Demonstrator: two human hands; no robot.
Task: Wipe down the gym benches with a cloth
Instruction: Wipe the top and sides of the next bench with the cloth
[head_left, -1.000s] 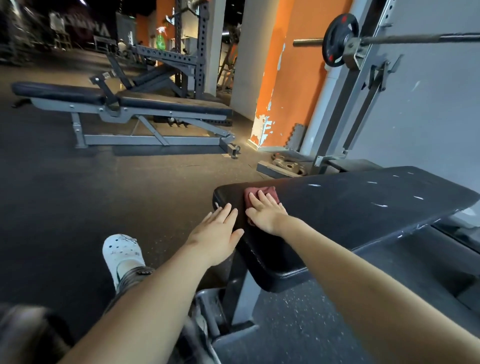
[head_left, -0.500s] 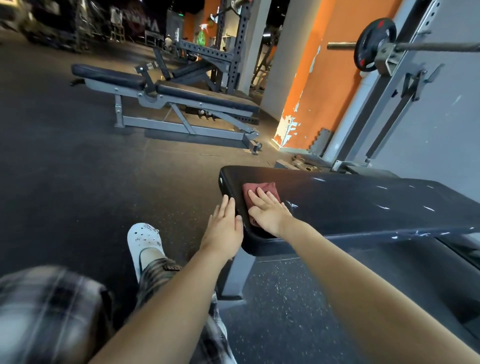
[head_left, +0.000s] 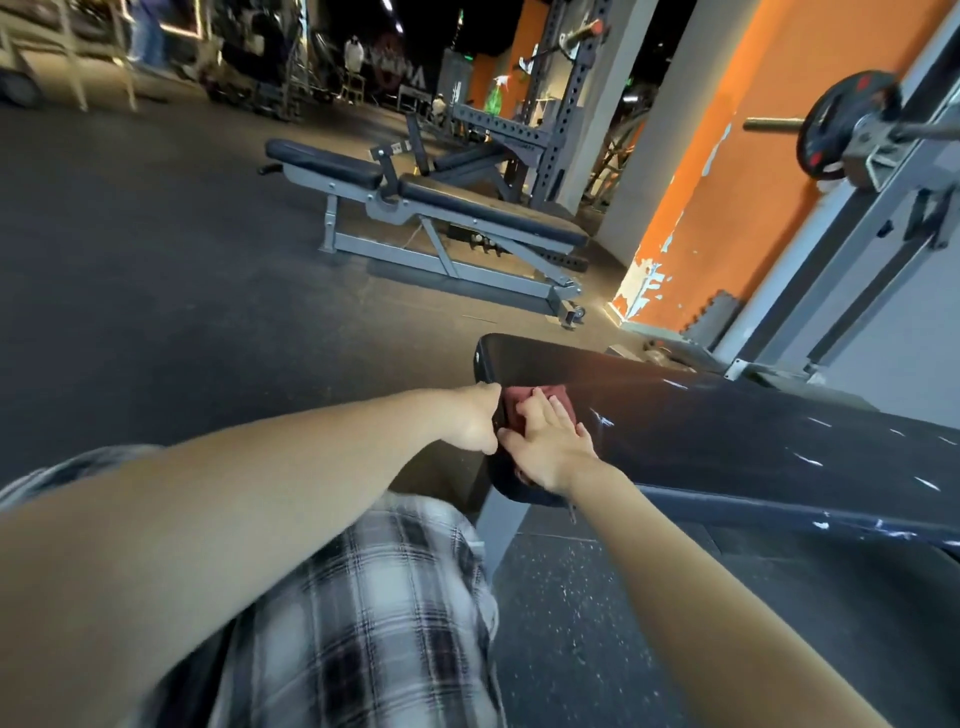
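The dark red fabric cloth (head_left: 543, 401) lies near the end of the black padded vinyl bench (head_left: 727, 436). My right hand (head_left: 556, 449) pins it there, fingers straight and flat on it. My left hand (head_left: 477, 422) sits against the pad's end. Its fingers are tucked out of sight, so I can't tell whether it grips. If I push outward, the cloth could bunch or slip off the rounded edge. My palm hides part of the cloth, and the white scuffs (head_left: 602, 419) may be tears or dirt.
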